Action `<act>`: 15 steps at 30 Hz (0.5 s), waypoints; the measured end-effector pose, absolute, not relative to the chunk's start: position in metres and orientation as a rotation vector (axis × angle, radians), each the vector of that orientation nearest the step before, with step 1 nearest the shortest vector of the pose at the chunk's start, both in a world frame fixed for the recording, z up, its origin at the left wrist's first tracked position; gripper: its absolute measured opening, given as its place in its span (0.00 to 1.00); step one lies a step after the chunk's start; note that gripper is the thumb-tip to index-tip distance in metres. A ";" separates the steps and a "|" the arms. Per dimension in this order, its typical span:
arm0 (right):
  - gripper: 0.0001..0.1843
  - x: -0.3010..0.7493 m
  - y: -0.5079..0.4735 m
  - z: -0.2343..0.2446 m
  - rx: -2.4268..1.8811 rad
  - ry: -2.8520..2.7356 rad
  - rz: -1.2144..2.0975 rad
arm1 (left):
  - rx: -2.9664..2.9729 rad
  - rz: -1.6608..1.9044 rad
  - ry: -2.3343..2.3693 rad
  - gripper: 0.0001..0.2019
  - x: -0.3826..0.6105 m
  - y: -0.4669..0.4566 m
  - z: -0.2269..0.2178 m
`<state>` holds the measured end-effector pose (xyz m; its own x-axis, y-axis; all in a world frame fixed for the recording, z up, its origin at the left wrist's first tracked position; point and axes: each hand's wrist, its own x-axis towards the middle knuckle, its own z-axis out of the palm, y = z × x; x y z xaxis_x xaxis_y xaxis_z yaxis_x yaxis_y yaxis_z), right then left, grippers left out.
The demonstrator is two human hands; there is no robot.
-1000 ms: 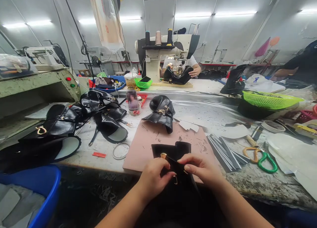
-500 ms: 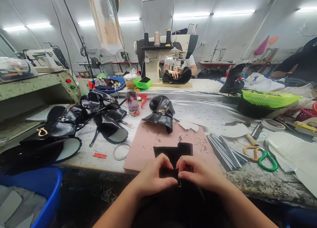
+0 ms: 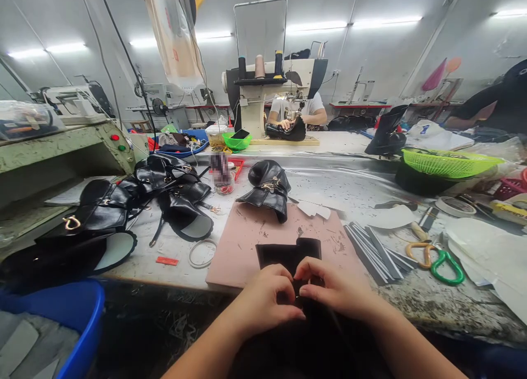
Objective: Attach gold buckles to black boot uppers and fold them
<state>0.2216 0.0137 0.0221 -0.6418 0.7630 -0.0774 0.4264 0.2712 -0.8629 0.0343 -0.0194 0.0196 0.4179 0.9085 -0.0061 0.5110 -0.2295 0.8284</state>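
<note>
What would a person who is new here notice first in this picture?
First come the left hand and the right hand, which together pinch a black leather piece at the near edge of a pink board. Next come the black shoe uppers heaped to the left of the board, and the bright green basket at the far right.

A pink mat [image 3: 242, 242] lies at the near table edge, with a folded black upper [image 3: 267, 190] on its far side. To the left sit more black uppers [image 3: 164, 187]. To the right are grey strips [image 3: 374, 247] and green-handled scissors [image 3: 447, 266] (a tan-handled pair lies beside them). A sewing machine [image 3: 267, 88] stands far off.
</note>
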 end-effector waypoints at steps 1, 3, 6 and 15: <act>0.06 0.221 0.013 0.023 -1.100 -2.195 1.308 | 1.864 0.604 1.247 0.11 0.035 -0.020 0.022; 0.08 0.219 0.012 0.024 -1.126 -2.232 1.289 | 1.830 0.548 1.326 0.10 0.035 -0.020 0.027; 0.10 0.216 0.010 0.029 -1.145 -2.346 1.182 | 1.855 0.484 1.348 0.11 0.035 -0.019 0.034; 0.10 0.213 -0.001 0.019 -0.914 -2.538 0.431 | 1.812 0.439 1.328 0.04 0.022 -0.009 0.032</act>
